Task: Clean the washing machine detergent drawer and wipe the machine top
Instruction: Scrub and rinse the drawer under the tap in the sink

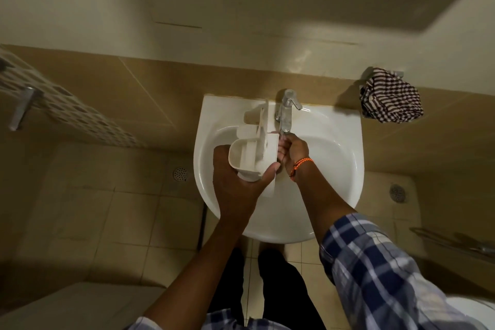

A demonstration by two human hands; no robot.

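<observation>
Detergent drawer [254, 154]: light, stiff, probably slippery wet; gripped underneath by left hand [235, 185], right hand [290, 151] curled beside front panel.

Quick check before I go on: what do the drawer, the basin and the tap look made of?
Drawer: looks like moulded plastic, off-white and matt, with thin walls and rounded compartments. Basin: most likely glazed ceramic, white and glossy, with a thick smooth rim; the picture cannot rule out enamel. Tap: metal, probably chrome-plated, silvery with bright reflections.
</observation>
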